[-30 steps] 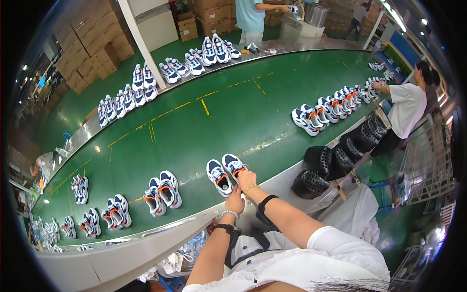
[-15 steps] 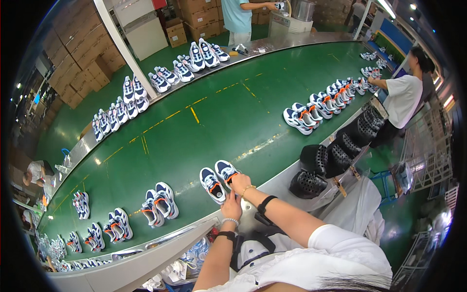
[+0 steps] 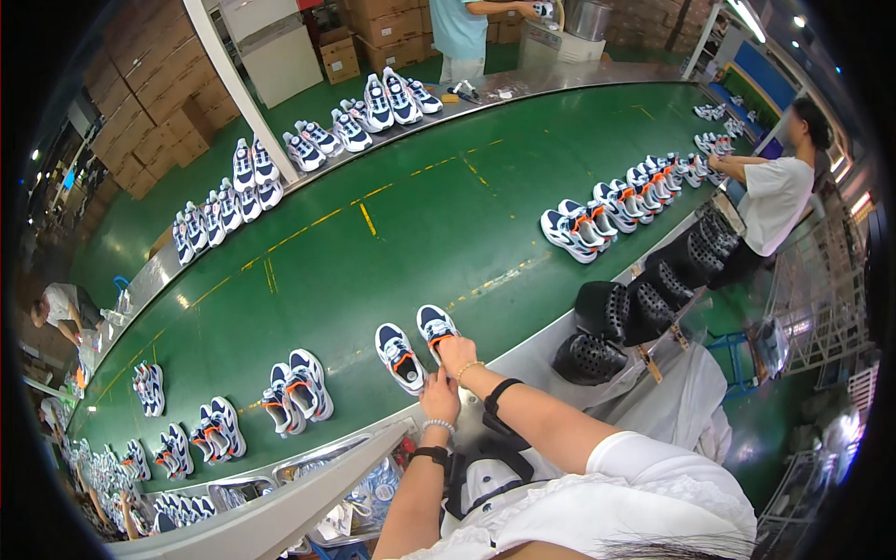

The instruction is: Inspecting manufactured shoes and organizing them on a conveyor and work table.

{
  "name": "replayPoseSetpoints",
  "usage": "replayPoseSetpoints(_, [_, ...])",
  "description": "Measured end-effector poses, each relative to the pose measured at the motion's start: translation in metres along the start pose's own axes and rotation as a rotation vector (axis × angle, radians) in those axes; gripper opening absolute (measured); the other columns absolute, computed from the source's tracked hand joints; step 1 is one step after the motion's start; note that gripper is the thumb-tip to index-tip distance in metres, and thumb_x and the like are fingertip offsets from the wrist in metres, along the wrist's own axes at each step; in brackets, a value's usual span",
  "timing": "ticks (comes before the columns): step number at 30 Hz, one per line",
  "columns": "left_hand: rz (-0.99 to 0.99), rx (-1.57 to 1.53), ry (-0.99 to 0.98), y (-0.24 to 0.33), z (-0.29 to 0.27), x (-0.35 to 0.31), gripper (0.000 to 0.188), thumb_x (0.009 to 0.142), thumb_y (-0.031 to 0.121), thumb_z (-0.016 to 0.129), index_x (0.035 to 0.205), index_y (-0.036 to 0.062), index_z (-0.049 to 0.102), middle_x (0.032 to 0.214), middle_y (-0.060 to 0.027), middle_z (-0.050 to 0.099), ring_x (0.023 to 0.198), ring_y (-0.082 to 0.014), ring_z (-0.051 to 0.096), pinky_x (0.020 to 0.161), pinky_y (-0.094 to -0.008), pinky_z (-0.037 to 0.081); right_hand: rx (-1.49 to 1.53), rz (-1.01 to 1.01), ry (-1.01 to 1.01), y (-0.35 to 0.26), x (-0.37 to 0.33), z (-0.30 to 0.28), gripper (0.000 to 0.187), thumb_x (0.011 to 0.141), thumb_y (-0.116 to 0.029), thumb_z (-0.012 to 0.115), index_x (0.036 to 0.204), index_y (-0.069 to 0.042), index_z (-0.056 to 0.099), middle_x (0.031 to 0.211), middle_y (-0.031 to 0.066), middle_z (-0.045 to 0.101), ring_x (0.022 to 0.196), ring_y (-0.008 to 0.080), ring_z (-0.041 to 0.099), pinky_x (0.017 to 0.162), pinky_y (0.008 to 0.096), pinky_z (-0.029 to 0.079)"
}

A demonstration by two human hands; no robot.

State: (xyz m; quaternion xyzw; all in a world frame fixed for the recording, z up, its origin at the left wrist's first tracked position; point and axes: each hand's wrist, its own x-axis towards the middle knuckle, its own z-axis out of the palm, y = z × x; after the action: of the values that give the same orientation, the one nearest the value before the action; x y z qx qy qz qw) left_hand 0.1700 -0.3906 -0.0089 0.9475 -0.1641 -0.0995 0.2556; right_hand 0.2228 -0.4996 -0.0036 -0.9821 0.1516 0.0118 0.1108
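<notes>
A pair of white and navy sneakers with orange lining stands on the green belt right in front of me. The left sneaker (image 3: pixel 401 358) is free of my hands, its opening facing me. On the right sneaker (image 3: pixel 435 322), my right hand (image 3: pixel 457 356) is closed at the opening and covers its rear part. My left hand (image 3: pixel 439 397) is closed too, its fingers gathered at the heel of that same sneaker, just below my right hand. The fingertips of both hands are partly hidden.
More sneaker pairs (image 3: pixel 299 392) stand along the belt (image 3: pixel 392 233) to my left, and a tight row (image 3: pixel 597 224) to the right. Others line the far ledge (image 3: pixel 373 112). Black perforated shells (image 3: pixel 593 357) sit at the right edge. A co-worker (image 3: pixel 779 196) works farther right.
The sneaker pairs on the belt have shifted slightly left. The left sneaker has moved a little away from the right one. My right hand still covers the right sneaker's rear.
</notes>
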Motion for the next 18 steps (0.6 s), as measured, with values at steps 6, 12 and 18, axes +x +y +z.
replayPoseSetpoints(6, [0.017,0.049,0.002,0.009,-0.007,0.002,0.036,0.086,0.028,0.053,0.119,0.0151,0.049,0.101,-0.0117,0.055,0.096,-0.0322,0.057,0.077,-0.0491,0.043,-0.016,0.01,-0.043,-0.002,0.006,-0.015,0.017,0.081,-0.018,0.055,0.076,-0.011,0.07,0.076,0.0103,0.068,0.072,0.0249,0.068,0.061,0.0372,0.054])
replayPoseSetpoints(12, [-0.079,-0.029,0.051,0.011,-0.026,0.01,0.038,0.086,0.023,0.052,0.123,0.0168,0.046,0.105,-0.014,0.056,0.084,-0.0367,0.061,0.07,-0.0479,0.048,0.387,-0.23,-0.041,0.013,-0.021,-0.081,0.027,0.086,-0.023,0.052,0.102,-0.006,0.065,0.076,0.0147,0.066,0.074,0.0299,0.066,0.065,0.0409,0.053])
replayPoseSetpoints(18, [-0.046,-0.181,0.179,-0.032,-0.022,0.009,0.045,0.084,0.012,0.049,0.128,0.0175,0.044,0.109,-0.0161,0.057,0.094,-0.0368,0.058,0.077,-0.0461,0.047,1.199,-0.335,0.434,0.027,-0.162,-0.411,0.031,0.095,-0.025,0.047,0.108,0.001,0.06,0.087,0.0076,0.064,0.073,0.0185,0.062,0.068,0.033,0.051])
